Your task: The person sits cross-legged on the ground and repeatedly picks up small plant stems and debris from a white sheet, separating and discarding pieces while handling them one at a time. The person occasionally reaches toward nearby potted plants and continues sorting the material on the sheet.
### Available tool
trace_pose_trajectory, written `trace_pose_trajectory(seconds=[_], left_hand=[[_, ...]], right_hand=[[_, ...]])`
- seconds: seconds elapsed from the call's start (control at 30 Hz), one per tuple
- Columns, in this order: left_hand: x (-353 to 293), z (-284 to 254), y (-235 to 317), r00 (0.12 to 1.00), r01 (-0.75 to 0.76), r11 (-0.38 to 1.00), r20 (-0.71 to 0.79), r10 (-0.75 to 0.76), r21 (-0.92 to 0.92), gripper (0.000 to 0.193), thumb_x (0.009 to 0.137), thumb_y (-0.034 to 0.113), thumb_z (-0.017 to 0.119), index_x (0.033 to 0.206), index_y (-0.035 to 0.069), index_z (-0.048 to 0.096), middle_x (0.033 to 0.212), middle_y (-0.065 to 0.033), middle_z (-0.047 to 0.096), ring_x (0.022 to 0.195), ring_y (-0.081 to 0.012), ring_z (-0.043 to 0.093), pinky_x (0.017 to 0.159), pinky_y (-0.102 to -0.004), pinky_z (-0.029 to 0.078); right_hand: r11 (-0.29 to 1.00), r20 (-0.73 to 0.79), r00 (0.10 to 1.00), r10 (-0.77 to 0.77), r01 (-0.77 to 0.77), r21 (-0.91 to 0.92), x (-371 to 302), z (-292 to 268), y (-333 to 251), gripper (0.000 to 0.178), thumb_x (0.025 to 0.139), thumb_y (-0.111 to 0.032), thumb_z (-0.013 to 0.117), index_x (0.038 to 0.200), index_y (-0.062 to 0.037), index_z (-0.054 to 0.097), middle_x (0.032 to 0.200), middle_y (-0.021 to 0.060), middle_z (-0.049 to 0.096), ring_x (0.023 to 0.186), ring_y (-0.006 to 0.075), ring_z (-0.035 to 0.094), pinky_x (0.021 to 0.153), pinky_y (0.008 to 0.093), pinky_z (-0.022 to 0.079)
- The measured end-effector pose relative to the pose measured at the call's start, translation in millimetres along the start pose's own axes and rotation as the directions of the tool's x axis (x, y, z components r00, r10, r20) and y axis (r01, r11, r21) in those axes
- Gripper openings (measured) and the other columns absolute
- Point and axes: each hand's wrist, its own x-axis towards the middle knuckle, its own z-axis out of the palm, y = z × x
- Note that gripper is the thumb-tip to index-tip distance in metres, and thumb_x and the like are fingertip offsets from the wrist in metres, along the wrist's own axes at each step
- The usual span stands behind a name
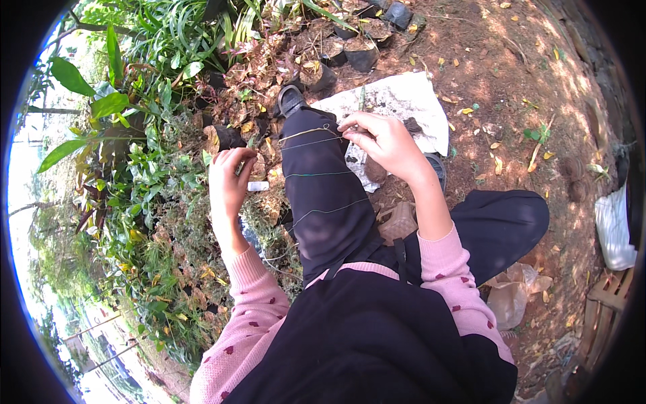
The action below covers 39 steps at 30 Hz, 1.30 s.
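My right hand [387, 145] is raised above my bent leg, thumb and fingers pinched on the end of a thin yellowish string [306, 133]. The string runs leftward over my dark trousers and has a small loop close to my fingertips. Finer threads or lines, one of them green [319, 175], cross the trouser leg below it. To the left of that leg, my left hand [230, 178] is held up with its fingers curled against the thumb. Whatever it pinches, if anything, is too small to make out. A small white piece [258, 186] lies just beside it.
A white sheet [434, 111] with dark soil lies ahead, a brown rounded lump [375, 170] at its near edge. Black plant bags [362, 57] stand beyond. Dense plants [155, 209] fill the left. A clear plastic bag [513, 296] and a wooden crate [609, 296] are at right.
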Motion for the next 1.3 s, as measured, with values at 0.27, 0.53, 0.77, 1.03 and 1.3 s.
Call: trace_pose_trajectory(seconds=[0.27, 0.53, 0.77, 1.03, 1.3], left_hand=[[-11.7, 23.8, -45.4, 0.989, 0.149, 0.978, -0.023, -0.147, 0.149, 0.014, 0.081, 0.015, 0.064, 0.094, 0.009, 0.062, 0.098, -0.0059, 0.062, 0.097, -0.0257, 0.055, 0.090, -0.0392, 0.039], [-15.4, 22.7, -25.3, 0.968, 0.232, 0.956, -0.139, -0.209, 0.182, 0.028, 0.080, 0.020, 0.066, 0.106, 0.011, 0.063, 0.120, -0.0132, 0.051, 0.113, -0.0320, 0.046, 0.098, -0.0426, 0.037], [3.3, 25.0, 61.4, 0.988, -0.005, 0.997, -0.152, -0.006, -0.073, 0.013, 0.078, 0.014, 0.068, 0.075, 0.002, 0.062, 0.114, -0.0109, 0.057, 0.109, -0.0299, 0.049, 0.095, -0.0410, 0.036], [11.1, 28.7, 81.9, 0.989, -0.097, 0.988, -0.123, 0.082, -0.121, 0.017, 0.079, 0.010, 0.064, 0.096, 0.008, 0.063, 0.102, -0.0062, 0.059, 0.102, -0.0253, 0.054, 0.095, -0.0398, 0.036], [-0.7, 35.5, 96.5, 1.000, -0.026, 0.966, -0.013, 0.024, -0.259, 0.020, 0.081, 0.006, 0.061, 0.100, 0.010, 0.065, 0.060, 0.0009, 0.046, 0.058, -0.0126, 0.047, 0.105, -0.0410, 0.031]], right_hand=[[0.960, 0.001, 0.968, 0.250, -0.248, -0.129, -16.9, -15.3, 43.1, 0.018, 0.084, -0.014, 0.060, 0.099, -0.0050, 0.063, 0.095, 0.0089, 0.066, 0.091, 0.0215, 0.062, 0.081, 0.0322, 0.046], [0.783, -0.267, 0.855, 0.445, -0.516, -0.347, -73.2, -81.4, 128.3, 0.036, 0.083, -0.013, 0.060, 0.119, -0.0074, 0.055, 0.124, 0.0183, 0.054, 0.117, 0.0300, 0.051, 0.097, 0.0374, 0.041], [0.600, -0.460, 0.631, 0.624, -0.765, -0.235, -126.1, -112.9, 200.1, 0.038, 0.077, 0.004, 0.063, 0.113, -0.0042, 0.059, 0.102, 0.0105, 0.066, 0.091, 0.0178, 0.064, 0.080, 0.0305, 0.051], [0.771, -0.799, 0.476, 0.367, -0.636, -0.026, -118.8, -135.1, 163.2, 0.027, 0.077, 0.003, 0.065, 0.104, -0.0003, 0.062, 0.095, 0.0080, 0.067, 0.084, 0.0131, 0.064, 0.075, 0.0250, 0.050], [0.379, -0.897, 0.396, 0.195, -0.874, -0.303, -131.8, -162.7, 131.9, 0.036, 0.080, -0.029, 0.070, 0.113, -0.0163, 0.063, 0.137, 0.0244, 0.041, 0.128, 0.0330, 0.040, 0.100, 0.0364, 0.037]])
